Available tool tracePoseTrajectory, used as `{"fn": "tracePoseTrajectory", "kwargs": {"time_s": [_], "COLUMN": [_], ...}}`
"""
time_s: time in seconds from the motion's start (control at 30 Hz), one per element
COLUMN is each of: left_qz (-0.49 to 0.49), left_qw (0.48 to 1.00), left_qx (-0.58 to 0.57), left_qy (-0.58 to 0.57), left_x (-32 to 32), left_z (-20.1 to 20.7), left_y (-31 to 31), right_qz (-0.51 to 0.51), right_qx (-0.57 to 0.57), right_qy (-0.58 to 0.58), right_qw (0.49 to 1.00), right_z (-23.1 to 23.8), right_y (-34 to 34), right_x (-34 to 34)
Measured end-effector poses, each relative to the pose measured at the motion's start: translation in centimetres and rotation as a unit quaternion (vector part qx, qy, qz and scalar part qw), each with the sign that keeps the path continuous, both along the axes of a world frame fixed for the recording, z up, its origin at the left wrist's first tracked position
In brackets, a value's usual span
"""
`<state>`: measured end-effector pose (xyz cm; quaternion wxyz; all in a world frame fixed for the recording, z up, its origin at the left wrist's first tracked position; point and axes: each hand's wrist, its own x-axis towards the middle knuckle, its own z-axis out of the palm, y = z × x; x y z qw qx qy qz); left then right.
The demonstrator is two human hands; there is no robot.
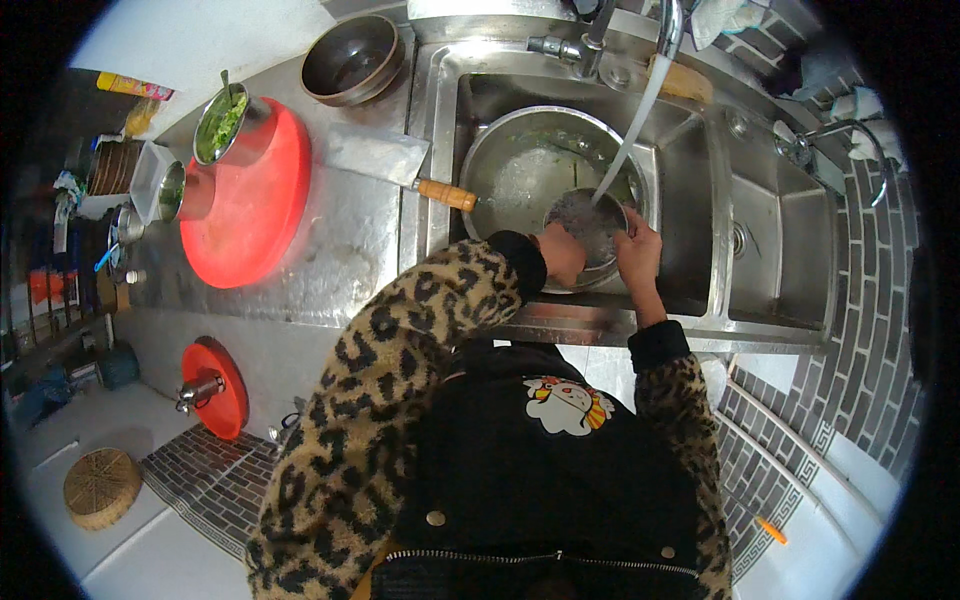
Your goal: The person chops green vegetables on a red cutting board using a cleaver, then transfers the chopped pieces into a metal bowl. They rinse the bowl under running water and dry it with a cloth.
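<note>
Under the running tap, a small round metal bowl (590, 215) is tilted and catches the stream; water churns inside it. My right hand (638, 250) grips its right rim, with the thumb at the edge. At the bowl's near left side is my left hand (563, 255), fingers curled against it and partly hidden. Both hands are over a large metal basin (490, 130), which holds water with bits of green in it. The basin stands in the left compartment of the steel sink (685, 270).
A cleaver (380, 158) lies left of the sink, its wooden handle reaching over the edge. Beyond it are a red round cutting board (255, 225), a metal pot of chopped greens (235, 125) and a dark brown bowl (353, 62). The faucet (670, 30) arches over the basin.
</note>
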<state>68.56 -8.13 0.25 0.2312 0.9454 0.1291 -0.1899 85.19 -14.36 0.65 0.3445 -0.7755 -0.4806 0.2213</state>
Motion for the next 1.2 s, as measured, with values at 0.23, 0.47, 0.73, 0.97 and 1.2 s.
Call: {"fn": "tracePoseTrajectory", "kwargs": {"time_s": [0.23, 0.47, 0.73, 0.97, 1.2], "left_qz": [0.087, 0.095, -0.028, 0.203, 0.247], "left_qw": [0.984, 0.947, 0.926, 0.923, 0.714], "left_qx": [0.048, 0.086, 0.26, -0.176, -0.516], "left_qy": [-0.151, -0.293, -0.272, -0.274, -0.404], "left_x": [-0.5, -1.6, -1.7, 1.4, 4.6], "left_z": [-1.0, -1.3, -1.8, 2.1, 3.7], "left_y": [-0.8, -1.1, 1.1, -2.8, -4.0], "right_qz": [-0.03, -0.027, 0.052, 0.123, 0.207], "right_qx": [0.064, 0.041, -0.003, -0.258, -0.295], "right_qy": [0.046, 0.088, -0.037, -0.038, -0.105], "right_qw": [0.996, 0.995, 0.998, 0.958, 0.927], "right_z": [0.2, 1.1, 3.0, 6.6, 7.9], "right_y": [0.3, 0.1, 1.2, 6.4, 9.8], "right_x": [-0.1, 0.8, 2.2, 7.5, 7.9]}}
